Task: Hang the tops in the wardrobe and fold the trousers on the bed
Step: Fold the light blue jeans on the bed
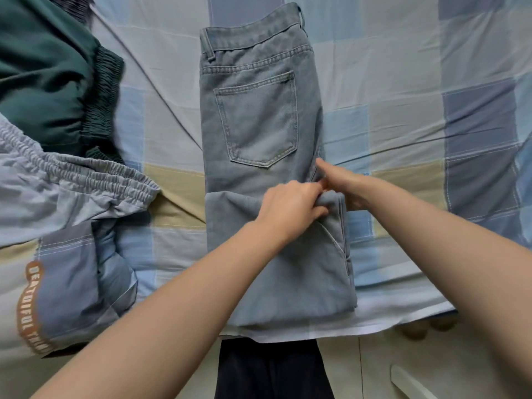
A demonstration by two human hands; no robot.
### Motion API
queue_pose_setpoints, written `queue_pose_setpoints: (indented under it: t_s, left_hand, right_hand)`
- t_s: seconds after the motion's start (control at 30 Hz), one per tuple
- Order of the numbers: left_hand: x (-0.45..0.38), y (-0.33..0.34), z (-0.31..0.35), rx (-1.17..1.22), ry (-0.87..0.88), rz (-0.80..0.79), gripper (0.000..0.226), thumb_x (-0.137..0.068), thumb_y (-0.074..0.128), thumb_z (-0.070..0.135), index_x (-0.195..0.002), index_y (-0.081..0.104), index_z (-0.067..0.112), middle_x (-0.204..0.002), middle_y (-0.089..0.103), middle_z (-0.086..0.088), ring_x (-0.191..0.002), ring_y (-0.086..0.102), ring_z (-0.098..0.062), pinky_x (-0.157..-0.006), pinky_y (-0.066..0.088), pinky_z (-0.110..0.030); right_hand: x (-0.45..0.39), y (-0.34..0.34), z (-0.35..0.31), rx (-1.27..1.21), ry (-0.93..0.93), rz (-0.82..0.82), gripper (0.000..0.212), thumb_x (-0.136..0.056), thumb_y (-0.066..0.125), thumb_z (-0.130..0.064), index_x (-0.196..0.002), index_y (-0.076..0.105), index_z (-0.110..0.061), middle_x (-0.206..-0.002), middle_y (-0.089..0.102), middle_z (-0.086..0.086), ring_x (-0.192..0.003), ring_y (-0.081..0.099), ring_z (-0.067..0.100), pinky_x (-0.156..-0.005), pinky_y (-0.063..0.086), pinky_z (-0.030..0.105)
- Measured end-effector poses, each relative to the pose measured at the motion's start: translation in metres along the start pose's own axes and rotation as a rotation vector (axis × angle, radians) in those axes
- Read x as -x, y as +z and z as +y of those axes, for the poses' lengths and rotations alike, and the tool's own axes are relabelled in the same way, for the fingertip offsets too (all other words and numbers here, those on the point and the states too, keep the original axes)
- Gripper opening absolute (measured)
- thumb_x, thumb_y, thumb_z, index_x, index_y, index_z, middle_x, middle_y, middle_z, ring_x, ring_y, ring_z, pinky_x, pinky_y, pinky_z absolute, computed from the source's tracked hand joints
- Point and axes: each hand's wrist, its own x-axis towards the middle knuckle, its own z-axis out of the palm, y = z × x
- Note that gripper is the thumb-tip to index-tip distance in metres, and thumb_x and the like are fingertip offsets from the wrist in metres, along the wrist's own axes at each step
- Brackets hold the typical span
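Clearly the folding part is going on, and it is not finished. One pair of light blue jeans [259, 116] is lying lengthwise in the middle of the checked bed sheet [403, 82], with the waistband pointing to 12 o'clock and the back pocket facing up. The legs are already doubled up from 6 o'clock, so the folded end is lying over the thighs, just under the pocket.

The left hand [290, 205] is gripping the right corner of this folded end, with the fingers curled into the cloth. The right hand [342, 182] is touching the right edge of the jeans at about 3 o'clock from the left hand; its forefinger is stretched out along the seam, and the other fingers are partly hidden. Both hands are close together, nearly touching.

At 9 o'clock three more garments are waiting unfolded: one dark green garment [43, 82] with an elastic band, one pale grey garment [72, 182] with an elastic waist, and one blue garment [66, 289] with orange letters. No wardrobe and no hanger is showing, so the hanging part cannot be judged.
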Motion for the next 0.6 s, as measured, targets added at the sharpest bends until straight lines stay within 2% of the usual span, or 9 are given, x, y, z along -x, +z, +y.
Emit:
queue_pose_setpoints:
  t_s: [0.07,0.13,0.2,0.27,0.33,0.37,0.4,0.47,0.6]
  left_hand:
    - [-0.020,0.002,-0.010,-0.019,-0.031,-0.009,0.034,-0.090,0.057,0.052,-0.110,0.060,0.025,-0.111,0.067,-0.009,-0.105,0.061,-0.035,-0.073,0.040,-0.036]
    - [-0.034,0.002,-0.037,-0.035,-0.078,-0.097,0.041,-0.086,0.058,0.061,-0.100,0.063,0.022,-0.106,0.067,-0.007,-0.102,0.062,-0.032,-0.073,0.042,-0.035]
    - [-0.036,0.000,-0.071,-0.042,-0.115,-0.213,0.049,-0.079,0.060,0.069,-0.083,0.060,0.020,-0.094,0.064,-0.006,-0.096,0.061,-0.030,-0.071,0.042,-0.033]
    - [-0.028,-0.002,-0.100,-0.033,-0.123,-0.268,0.050,-0.079,0.063,0.066,-0.070,0.050,0.019,-0.081,0.057,-0.005,-0.091,0.060,-0.030,-0.068,0.041,-0.033]
    - [-0.016,-0.004,-0.124,-0.023,-0.135,-0.262,0.049,-0.082,0.066,0.058,-0.063,0.043,0.020,-0.073,0.051,-0.003,-0.087,0.060,-0.031,-0.066,0.041,-0.033]
    - [-0.009,-0.004,-0.135,-0.001,-0.147,-0.241,0.048,-0.083,0.067,0.054,-0.062,0.041,0.020,-0.070,0.048,-0.002,-0.085,0.059,-0.032,-0.064,0.040,-0.033]
    - [-0.002,-0.003,-0.145,0.031,-0.156,-0.210,0.046,-0.084,0.068,0.050,-0.062,0.040,0.020,-0.068,0.047,-0.001,-0.083,0.059,-0.033,-0.063,0.039,-0.034]
    - [0.008,-0.001,-0.161,0.080,-0.159,-0.146,0.043,-0.085,0.069,0.044,-0.064,0.040,0.021,-0.065,0.045,0.001,-0.080,0.059,-0.035,-0.063,0.041,-0.036]
    - [0.026,0.012,-0.170,0.064,-0.108,0.003,0.035,-0.087,0.066,0.042,-0.072,0.044,0.020,-0.071,0.049,0.000,-0.079,0.057,-0.033,-0.065,0.044,-0.040]
  right_hand:
    - [-0.007,-0.016,0.007,-0.053,0.022,-0.113,0.080,-0.092,0.020,-0.069,-0.073,0.066,-0.006,-0.066,0.065,0.014,-0.058,0.061,0.023,-0.065,0.049,0.030]
    - [-0.010,-0.025,0.016,-0.082,-0.024,-0.134,0.078,-0.093,0.025,-0.067,-0.080,0.074,-0.009,-0.079,0.071,0.012,-0.072,0.066,0.022,-0.075,0.052,0.032]
    - [-0.003,-0.029,0.025,-0.148,-0.105,-0.147,0.057,-0.095,0.040,-0.054,-0.080,0.076,-0.013,-0.084,0.071,0.008,-0.076,0.066,0.018,-0.077,0.051,0.031]
    - [0.002,-0.032,0.036,-0.133,-0.202,-0.173,0.027,-0.092,0.055,-0.033,-0.097,0.071,-0.012,-0.092,0.069,0.005,-0.082,0.063,0.015,-0.076,0.049,0.027]
    - [0.000,-0.035,0.048,0.081,-0.320,-0.065,0.012,-0.088,0.065,-0.016,-0.098,0.066,-0.011,-0.086,0.064,0.002,-0.076,0.059,0.012,-0.062,0.046,0.021]
    - [-0.003,-0.037,0.052,0.228,-0.389,0.032,0.006,-0.086,0.069,-0.014,-0.089,0.064,-0.011,-0.077,0.060,0.002,-0.070,0.054,0.012,-0.057,0.042,0.021]
    - [-0.008,-0.037,0.056,0.348,-0.454,0.125,0.011,-0.083,0.072,-0.014,-0.080,0.062,-0.013,-0.070,0.056,0.001,-0.065,0.050,0.012,-0.055,0.039,0.023]
    - [-0.019,-0.035,0.056,0.428,-0.542,0.236,0.016,-0.079,0.077,-0.014,-0.075,0.062,-0.010,-0.066,0.053,0.003,-0.063,0.045,0.013,-0.057,0.036,0.029]
    - [-0.028,-0.028,0.056,0.601,-0.653,0.387,0.021,-0.077,0.079,-0.024,-0.087,0.066,-0.010,-0.076,0.060,0.002,-0.073,0.053,0.017,-0.067,0.039,0.033]
